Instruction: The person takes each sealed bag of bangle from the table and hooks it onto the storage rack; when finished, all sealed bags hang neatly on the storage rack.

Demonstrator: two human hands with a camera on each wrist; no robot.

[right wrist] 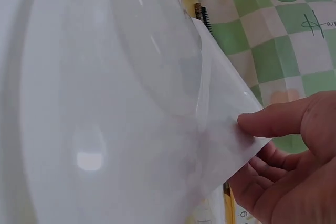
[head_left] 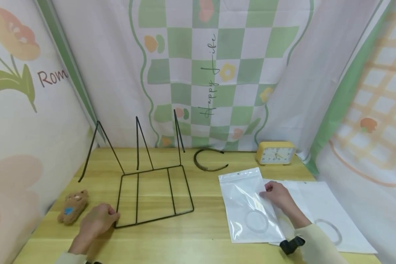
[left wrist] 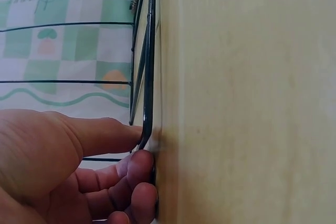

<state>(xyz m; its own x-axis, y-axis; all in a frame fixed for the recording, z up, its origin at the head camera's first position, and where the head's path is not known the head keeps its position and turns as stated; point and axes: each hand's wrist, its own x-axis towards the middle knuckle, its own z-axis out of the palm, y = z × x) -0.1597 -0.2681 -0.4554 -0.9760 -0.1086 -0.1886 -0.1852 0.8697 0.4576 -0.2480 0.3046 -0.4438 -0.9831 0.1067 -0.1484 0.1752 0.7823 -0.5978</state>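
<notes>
On a table [head_left: 206, 200], wire rack [head_left: 136, 198] right of left hand [head_left: 98, 219] pinching it, white pouch [head_left: 242, 200] left of right hand [head_left: 279, 196] pinching it

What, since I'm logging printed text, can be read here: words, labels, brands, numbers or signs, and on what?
"Happy Life": checkered cloth at the back, running sideways.
"Rom": cloth at left, beside a fold.
Yellow clock: dial numerals, too small or blurred to read surely.
White pouches: no readable text.
</notes>
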